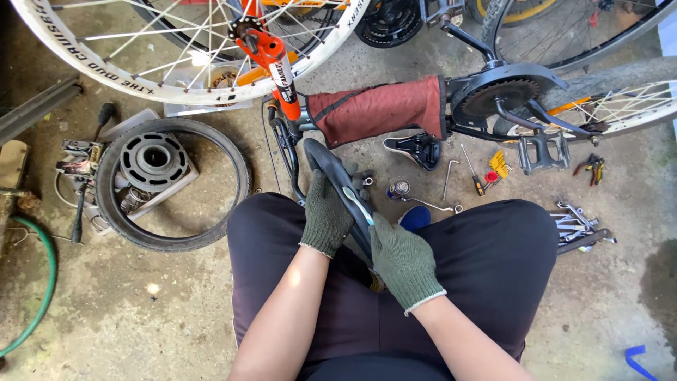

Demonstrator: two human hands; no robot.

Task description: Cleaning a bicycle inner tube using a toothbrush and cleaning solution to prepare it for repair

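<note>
I'm gripping the black tire (331,173) with both gloved hands, left hand (326,215) fingers closed at 11 o'clock, right hand (403,259) clamping lower, keeping tension even.

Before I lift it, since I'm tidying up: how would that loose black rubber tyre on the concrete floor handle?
The loose black rubber tyre has no rim in it, so it would probably flex and sag when lifted. It looks thin, likely light for its size. Lying flat, it shouldn't roll; stood on edge, it probably would.
</note>
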